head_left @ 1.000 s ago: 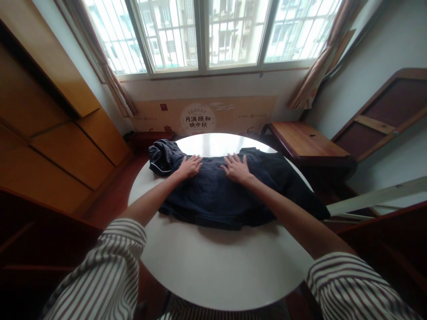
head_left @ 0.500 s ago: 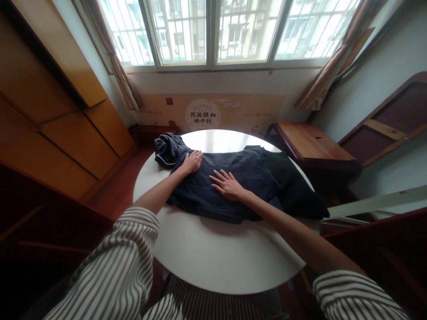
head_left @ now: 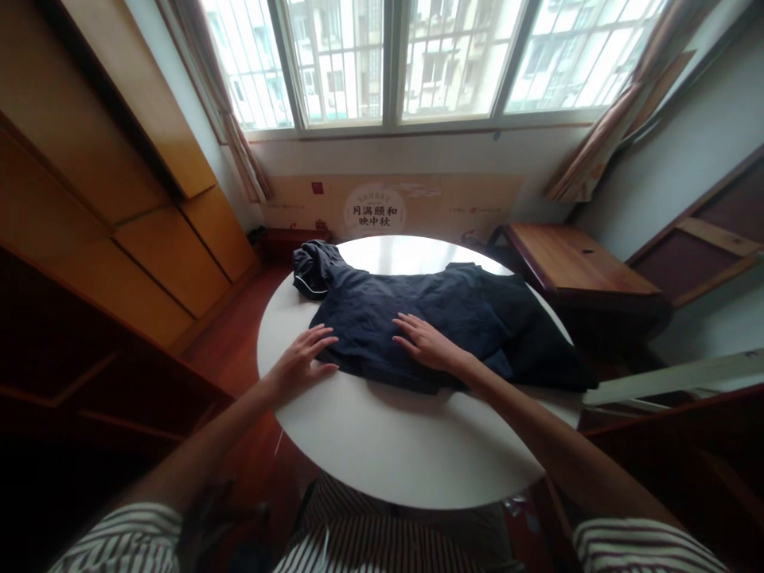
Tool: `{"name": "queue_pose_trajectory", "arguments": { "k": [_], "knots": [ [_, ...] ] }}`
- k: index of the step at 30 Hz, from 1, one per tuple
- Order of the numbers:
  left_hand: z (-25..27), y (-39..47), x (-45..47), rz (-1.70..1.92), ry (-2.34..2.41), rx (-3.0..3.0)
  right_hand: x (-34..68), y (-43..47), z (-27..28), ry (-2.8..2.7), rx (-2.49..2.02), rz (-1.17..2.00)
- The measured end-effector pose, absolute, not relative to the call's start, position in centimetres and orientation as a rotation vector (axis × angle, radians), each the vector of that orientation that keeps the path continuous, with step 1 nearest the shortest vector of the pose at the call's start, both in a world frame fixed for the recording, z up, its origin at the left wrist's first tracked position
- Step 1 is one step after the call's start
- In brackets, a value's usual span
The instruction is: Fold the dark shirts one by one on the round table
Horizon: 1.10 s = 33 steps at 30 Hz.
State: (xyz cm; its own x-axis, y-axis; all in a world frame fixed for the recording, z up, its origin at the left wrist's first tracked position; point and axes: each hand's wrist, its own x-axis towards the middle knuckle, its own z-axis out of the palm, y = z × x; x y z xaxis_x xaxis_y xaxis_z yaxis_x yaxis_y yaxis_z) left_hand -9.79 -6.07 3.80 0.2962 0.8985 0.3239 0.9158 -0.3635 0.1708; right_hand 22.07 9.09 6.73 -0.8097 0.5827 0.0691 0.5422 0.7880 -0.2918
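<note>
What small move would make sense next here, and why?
Perhaps spread the bunched far-left part of the dark cloth with the left hand, the nearer one: that part is crumpled, while the cloth around the right hand lies flatter.

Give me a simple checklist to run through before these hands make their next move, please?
1. Dark garment lying on the white table: ok, spread across it.
2. Right hand free of any grip: ok, it is open over the middle of the garment, fingers extended.
3. Left hand touching the garment: cannot tell; it is open at the near left edge, fingertips over the cloth.
4. Bunched cloth at the garment's left end smooth: not ok, it is crumpled.
5. Garment's right end clear of the table's rim: not ok, the cloth reaches it.
</note>
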Motion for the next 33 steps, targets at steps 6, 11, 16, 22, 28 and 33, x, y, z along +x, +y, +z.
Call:
{"name": "queue_pose_trajectory", "arguments": {
  "k": [6, 11, 16, 22, 28, 33],
  "knots": [
    [4.2, -7.8, -12.3, -0.646, -1.287, -2.520, 33.0, 5.0, 9.3, -2.701, -0.659, 0.161],
    [4.3, -7.2, -12.4, -0.524, -1.378, -2.432, 39.6, 3.7, 7.4, -2.705, -0.659, -0.215],
    [4.2, -6.6, -12.3, -0.484, -1.465, -2.452, 40.0, 3.5, 6.2, -2.651, -0.717, -0.500],
    [4.4, -6.9, -13.6, -0.443, -1.489, -2.466, 39.3, 3.6, 7.0, -2.640, -0.664, -0.576],
    [4.5, -7.8, -14.5, -0.501, -1.447, -2.402, 40.8, 3.9, 8.1, -2.615, -0.574, -0.610],
    [4.9, -8.5, -15.1, -0.504, -1.381, -2.416, 42.2, 4.2, 8.2, -2.604, -0.575, -0.525]
  ]
}}
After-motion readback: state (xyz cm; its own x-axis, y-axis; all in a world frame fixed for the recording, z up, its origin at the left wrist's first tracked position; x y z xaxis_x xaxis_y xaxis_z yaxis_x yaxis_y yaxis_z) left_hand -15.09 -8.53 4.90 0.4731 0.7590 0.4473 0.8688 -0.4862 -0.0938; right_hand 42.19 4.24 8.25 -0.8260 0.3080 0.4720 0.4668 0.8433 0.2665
